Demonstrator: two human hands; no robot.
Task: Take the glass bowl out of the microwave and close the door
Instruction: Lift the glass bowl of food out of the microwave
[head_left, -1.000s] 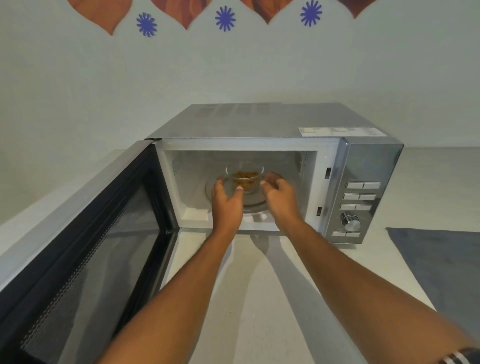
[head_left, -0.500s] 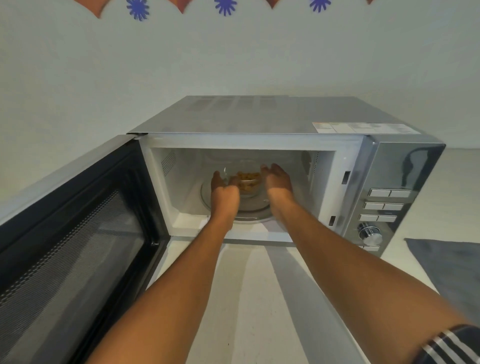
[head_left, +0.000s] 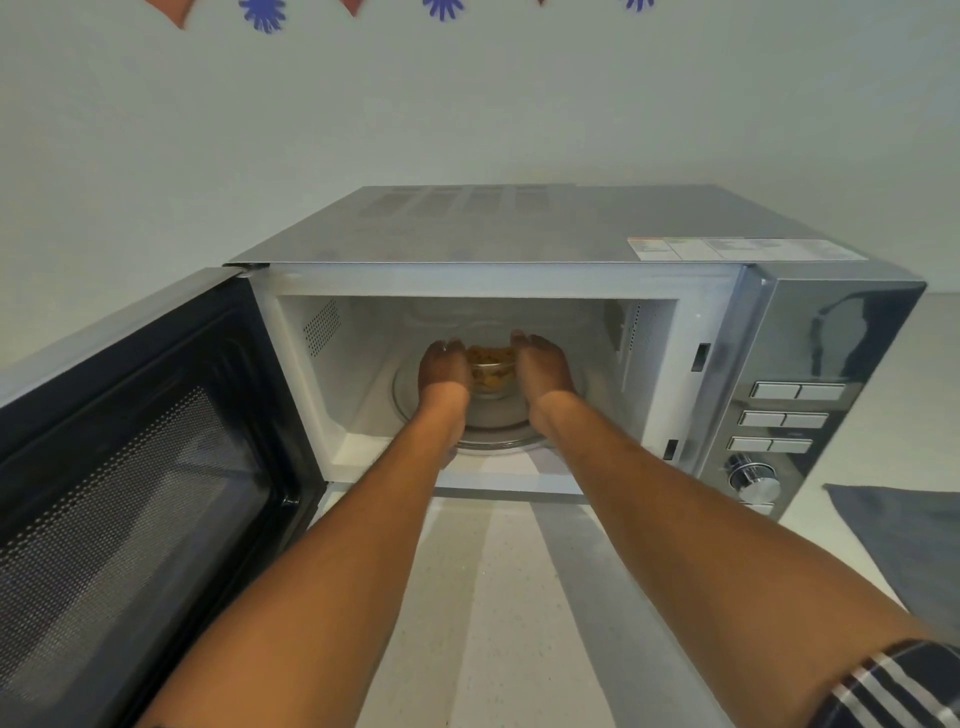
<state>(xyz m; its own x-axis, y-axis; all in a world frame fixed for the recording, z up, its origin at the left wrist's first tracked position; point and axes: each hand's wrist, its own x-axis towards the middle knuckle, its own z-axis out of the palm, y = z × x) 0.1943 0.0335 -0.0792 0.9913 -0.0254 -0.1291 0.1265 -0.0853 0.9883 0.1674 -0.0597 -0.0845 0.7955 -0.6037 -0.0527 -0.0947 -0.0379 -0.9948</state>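
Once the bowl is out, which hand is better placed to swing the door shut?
Left, probably. The open door hangs on the left side, beside the left forearm. For now the left hand and right hand flank the glass bowl inside the microwave.

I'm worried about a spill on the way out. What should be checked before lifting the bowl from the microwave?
1. Left hand against the glass bowl: ok, on its left side.
2. Right hand against the bowl: ok, on its right side.
3. Firm grip: cannot tell, fingertips are hidden behind the bowl.
4. Bowl upright on the turntable: ok, food sits level inside.
5. Door swung clear of the exit path: ok, wide open to the left.
6. Counter in front free for setting down: ok, bare between the arms.
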